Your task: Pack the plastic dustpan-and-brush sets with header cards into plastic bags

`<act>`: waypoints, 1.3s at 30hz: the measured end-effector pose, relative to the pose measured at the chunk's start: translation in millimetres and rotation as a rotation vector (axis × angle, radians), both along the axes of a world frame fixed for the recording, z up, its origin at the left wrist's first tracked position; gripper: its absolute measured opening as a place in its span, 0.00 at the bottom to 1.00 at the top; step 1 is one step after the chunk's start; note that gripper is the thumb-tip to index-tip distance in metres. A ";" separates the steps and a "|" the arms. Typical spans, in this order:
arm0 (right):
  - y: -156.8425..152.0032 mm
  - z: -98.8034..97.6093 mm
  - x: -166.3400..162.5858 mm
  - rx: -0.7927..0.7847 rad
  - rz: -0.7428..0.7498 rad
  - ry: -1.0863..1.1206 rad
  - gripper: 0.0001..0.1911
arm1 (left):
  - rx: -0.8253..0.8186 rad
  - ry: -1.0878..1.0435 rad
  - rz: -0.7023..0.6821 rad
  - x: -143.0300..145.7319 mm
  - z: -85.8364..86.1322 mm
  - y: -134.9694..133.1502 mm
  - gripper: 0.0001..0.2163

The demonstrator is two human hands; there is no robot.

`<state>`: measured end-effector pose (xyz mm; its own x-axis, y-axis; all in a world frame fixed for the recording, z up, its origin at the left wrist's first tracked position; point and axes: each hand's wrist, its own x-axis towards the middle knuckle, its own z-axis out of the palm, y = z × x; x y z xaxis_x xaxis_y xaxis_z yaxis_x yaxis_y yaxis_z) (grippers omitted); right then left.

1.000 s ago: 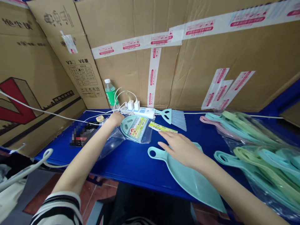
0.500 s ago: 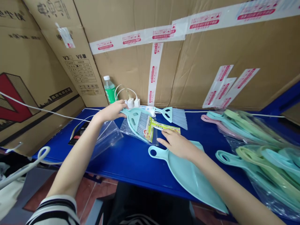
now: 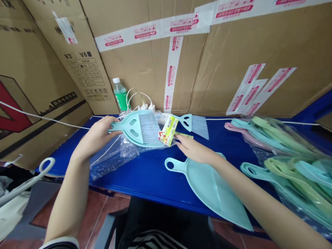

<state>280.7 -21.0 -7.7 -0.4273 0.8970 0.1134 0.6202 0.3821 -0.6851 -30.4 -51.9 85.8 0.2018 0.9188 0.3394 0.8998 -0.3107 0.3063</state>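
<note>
My left hand [image 3: 97,136] is closed round the handle of a light-blue hand brush [image 3: 135,128], its grey-blue bristles pointing right. Behind the brush lies a matching dustpan, mostly hidden. Clear plastic wrap [image 3: 114,162] hangs under the set. At the bristle end, a yellow printed label card [image 3: 168,131] is tilted up. My right hand [image 3: 193,147] has its fingertips pinched at the edge of the bag beside this card. Below my right forearm, a loose light-blue dustpan [image 3: 207,183] lies on the blue table [image 3: 145,176], and a second brush [image 3: 198,126] rests at the back.
Bagged dustpan sets [image 3: 290,180] in green, blue and pink are heaped at the right. A bottle with a green label [image 3: 120,97] and white plugs [image 3: 147,108] with cables stand against the cardboard wall [image 3: 145,65]. A white cable [image 3: 46,119] crosses the left side.
My left hand has drawn the brush and its dustpan leftward and turned them nearly level. The label card has tipped up, and my right fingers have closed at the bag's edge.
</note>
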 end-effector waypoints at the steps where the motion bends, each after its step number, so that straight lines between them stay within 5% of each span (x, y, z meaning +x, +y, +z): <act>1: 2.8 -0.3 -1.7 -0.010 -0.016 0.057 0.21 | -0.011 -0.021 -0.018 -0.4 -4.3 -1.3 0.13; 6: 13.0 -3.1 -14.6 -0.046 -0.131 0.216 0.20 | -0.083 -0.086 -0.117 6.9 -22.5 0.9 0.12; 12: 22.4 13.1 -0.4 0.044 -0.295 0.001 0.12 | -0.035 -0.118 -0.102 4.6 -34.3 3.4 0.14; 17: 39.7 30.1 16.7 0.011 -0.177 -0.284 0.04 | 0.061 -0.150 0.037 -13.8 -37.9 -4.3 0.16; 25: 63.4 11.0 -8.9 0.065 -0.021 -0.414 0.12 | 0.009 -0.279 0.099 -20.8 -50.7 -28.9 0.16; 33: 17.5 48.0 -24.4 0.376 -0.109 -0.101 0.11 | -0.071 -0.368 0.013 -18.3 -57.1 -42.2 0.12; 39: -33.5 52.8 -12.0 0.082 -0.011 0.165 0.13 | -0.007 -0.338 -0.062 5.0 -60.3 -39.5 0.10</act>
<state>268.7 -54.5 45.0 -0.3871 0.8862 0.2545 0.5060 0.4349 -0.7448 -25.3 -91.4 25.5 0.1344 0.9106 0.3907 0.7264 -0.3587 0.5862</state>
